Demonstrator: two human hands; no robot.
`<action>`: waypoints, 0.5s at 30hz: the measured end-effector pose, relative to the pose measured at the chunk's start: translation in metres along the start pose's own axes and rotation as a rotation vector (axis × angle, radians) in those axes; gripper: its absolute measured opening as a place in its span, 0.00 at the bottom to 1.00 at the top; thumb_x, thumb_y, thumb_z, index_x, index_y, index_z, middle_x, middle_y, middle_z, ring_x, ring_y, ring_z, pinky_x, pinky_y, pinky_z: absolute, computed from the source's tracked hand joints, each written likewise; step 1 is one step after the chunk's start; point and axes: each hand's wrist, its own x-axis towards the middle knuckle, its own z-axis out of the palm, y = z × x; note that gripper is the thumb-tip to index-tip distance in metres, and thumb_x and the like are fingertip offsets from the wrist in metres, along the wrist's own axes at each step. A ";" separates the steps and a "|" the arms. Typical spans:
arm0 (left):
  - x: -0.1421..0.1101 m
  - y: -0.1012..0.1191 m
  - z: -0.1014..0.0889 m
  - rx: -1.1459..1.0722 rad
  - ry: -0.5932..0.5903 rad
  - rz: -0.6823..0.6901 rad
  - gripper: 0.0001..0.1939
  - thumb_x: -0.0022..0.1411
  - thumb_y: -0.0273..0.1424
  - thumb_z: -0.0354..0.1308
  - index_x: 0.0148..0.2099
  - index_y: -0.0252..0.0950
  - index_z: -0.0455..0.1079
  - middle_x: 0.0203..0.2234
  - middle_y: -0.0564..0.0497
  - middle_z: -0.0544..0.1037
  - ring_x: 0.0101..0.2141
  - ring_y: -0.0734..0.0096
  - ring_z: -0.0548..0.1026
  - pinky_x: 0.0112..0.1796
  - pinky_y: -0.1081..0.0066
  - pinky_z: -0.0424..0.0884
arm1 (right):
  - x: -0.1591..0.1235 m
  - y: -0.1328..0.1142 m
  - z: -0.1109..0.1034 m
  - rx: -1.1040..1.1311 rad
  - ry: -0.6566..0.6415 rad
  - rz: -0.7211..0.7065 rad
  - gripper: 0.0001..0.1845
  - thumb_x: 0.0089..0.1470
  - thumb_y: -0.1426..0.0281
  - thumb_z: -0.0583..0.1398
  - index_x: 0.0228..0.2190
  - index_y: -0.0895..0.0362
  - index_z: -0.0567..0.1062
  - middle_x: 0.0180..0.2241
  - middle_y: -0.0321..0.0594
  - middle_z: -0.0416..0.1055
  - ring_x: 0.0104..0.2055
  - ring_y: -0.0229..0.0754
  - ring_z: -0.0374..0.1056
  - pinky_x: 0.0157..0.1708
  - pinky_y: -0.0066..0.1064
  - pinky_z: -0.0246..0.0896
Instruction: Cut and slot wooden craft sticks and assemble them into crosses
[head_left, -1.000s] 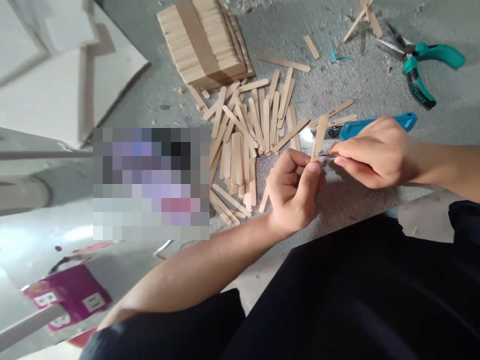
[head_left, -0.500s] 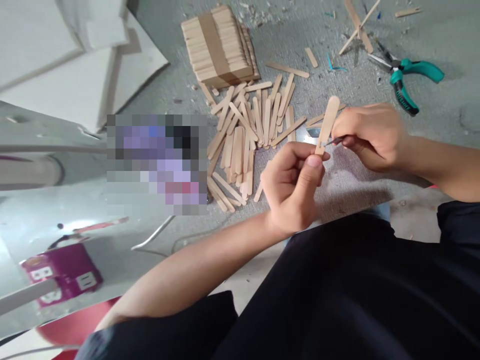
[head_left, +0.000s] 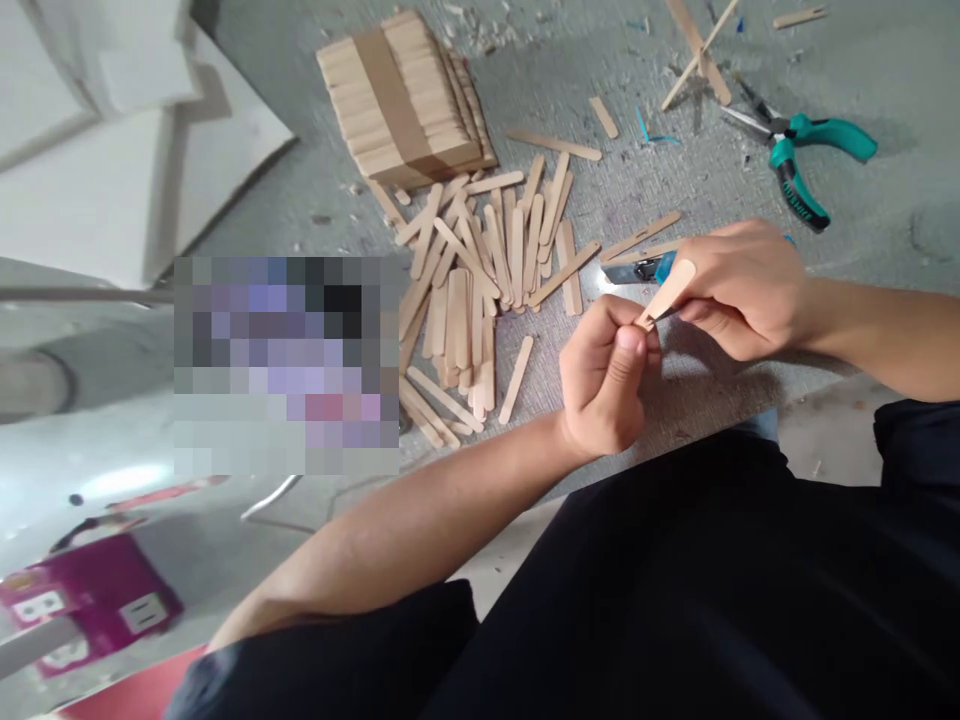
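My left hand (head_left: 606, 375) pinches the lower end of a wooden craft stick (head_left: 670, 291) between thumb and fingers. The stick tilts up to the right, with a notch near the pinched end. In my right hand (head_left: 742, 290), closed, is a small dark blade (head_left: 663, 318), its tip at the notch; most of it is hidden by the fingers. Just beyond both hands lies a utility knife (head_left: 637, 271) with a blue part, partly covered by my right hand.
Loose craft sticks (head_left: 480, 290) lie in a pile left of my hands, beside a banded stack of sticks (head_left: 405, 95). Teal-handled pliers (head_left: 795, 150) rest at the back right. White sheets (head_left: 135, 190) and a purple socket box (head_left: 97, 600) are at the left.
The craft stick has tipped lower toward my right hand. My left hand has shifted slightly right, and the hands are closer together. More of the utility knife shows. The view has shifted somewhat.
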 end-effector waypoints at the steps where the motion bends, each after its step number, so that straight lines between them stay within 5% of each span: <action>1: -0.001 0.001 -0.001 -0.028 -0.029 0.003 0.18 0.81 0.47 0.60 0.39 0.42 0.70 0.23 0.56 0.65 0.21 0.76 0.58 0.24 0.69 0.58 | 0.000 0.000 -0.002 -0.005 -0.001 -0.020 0.19 0.84 0.62 0.46 0.49 0.52 0.75 0.38 0.36 0.78 0.35 0.38 0.73 0.38 0.33 0.67; 8: 0.004 -0.006 -0.001 -0.137 -0.172 0.203 0.11 0.84 0.37 0.55 0.45 0.40 0.72 0.25 0.56 0.65 0.20 0.79 0.60 0.22 0.75 0.60 | 0.007 0.008 0.003 -0.077 0.287 -0.238 0.08 0.79 0.62 0.55 0.49 0.48 0.74 0.38 0.32 0.85 0.31 0.37 0.78 0.28 0.33 0.68; 15: 0.007 -0.008 -0.004 -0.056 -0.165 0.276 0.10 0.82 0.34 0.57 0.46 0.38 0.76 0.29 0.52 0.74 0.27 0.75 0.72 0.30 0.72 0.69 | 0.011 0.007 0.005 0.036 0.316 -0.249 0.08 0.77 0.65 0.60 0.43 0.53 0.76 0.36 0.37 0.85 0.31 0.39 0.79 0.28 0.35 0.70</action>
